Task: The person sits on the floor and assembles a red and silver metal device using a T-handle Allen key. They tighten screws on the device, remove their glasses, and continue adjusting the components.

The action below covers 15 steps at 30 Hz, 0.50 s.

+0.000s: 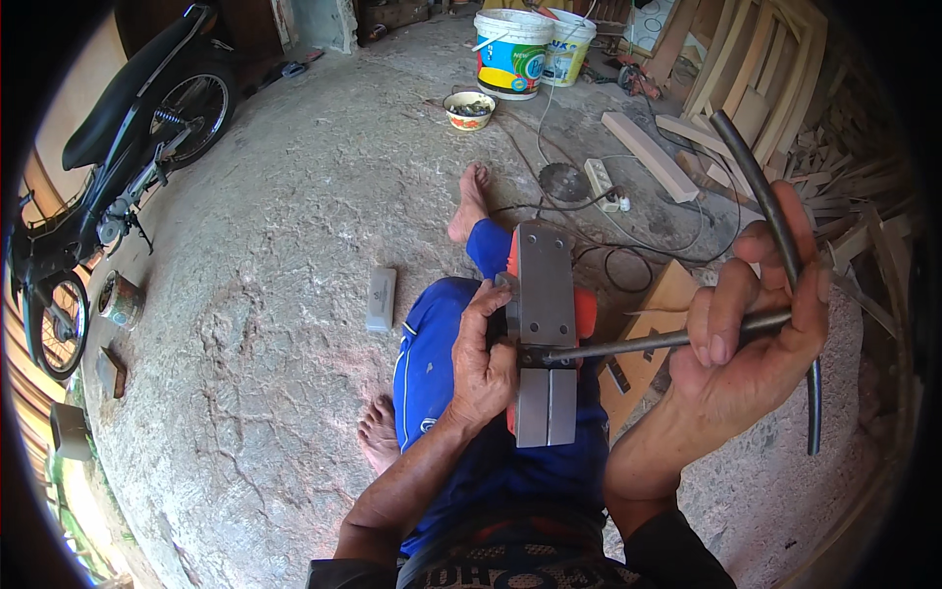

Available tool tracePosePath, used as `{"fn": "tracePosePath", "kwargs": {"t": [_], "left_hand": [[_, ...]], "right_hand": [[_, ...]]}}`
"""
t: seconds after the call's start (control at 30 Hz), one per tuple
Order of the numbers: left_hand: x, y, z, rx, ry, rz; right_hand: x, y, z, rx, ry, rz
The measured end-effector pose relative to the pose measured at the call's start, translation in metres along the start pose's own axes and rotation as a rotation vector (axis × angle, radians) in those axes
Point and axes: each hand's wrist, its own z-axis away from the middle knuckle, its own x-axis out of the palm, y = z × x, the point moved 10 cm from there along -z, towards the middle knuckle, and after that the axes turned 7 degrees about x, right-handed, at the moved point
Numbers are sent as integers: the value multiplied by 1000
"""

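Note:
An electric hand planer (pixel 547 285) with a red body rests upside down over my lap, its grey metal sole facing up. My left hand (pixel 479 368) grips the planer's left side, thumb and fingers close to the gap between the sole plates. In my right hand (pixel 751 319) is a dark T-handle wrench (pixel 638 345), fingers curled round it where shaft and crossbar meet. The shaft's far end reaches the planer's cutter gap; whether it sits on a bolt I cannot tell. Left of my knee, a small pale grey block (pixel 381 299) lies on the floor.
A wooden board (pixel 655 329) lies right of the planer. Beyond are a power strip (pixel 601 185), loose cables, a bowl (pixel 469 111), paint buckets (pixel 512 57) and a timber beam (pixel 650 157). Stacked wood frames (pixel 765 69) stand far right. A motorbike (pixel 128 167) is parked left.

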Motion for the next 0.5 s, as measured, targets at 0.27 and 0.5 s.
{"fn": "tracePosePath", "kwargs": {"t": [0.27, 0.5], "left_hand": [[-1, -1, 0, 1, 0, -14], [-1, 1, 0, 5, 7, 7]], "right_hand": [[0, 10, 0, 15, 4, -2], [12, 7, 5, -23, 199, 306]]}}
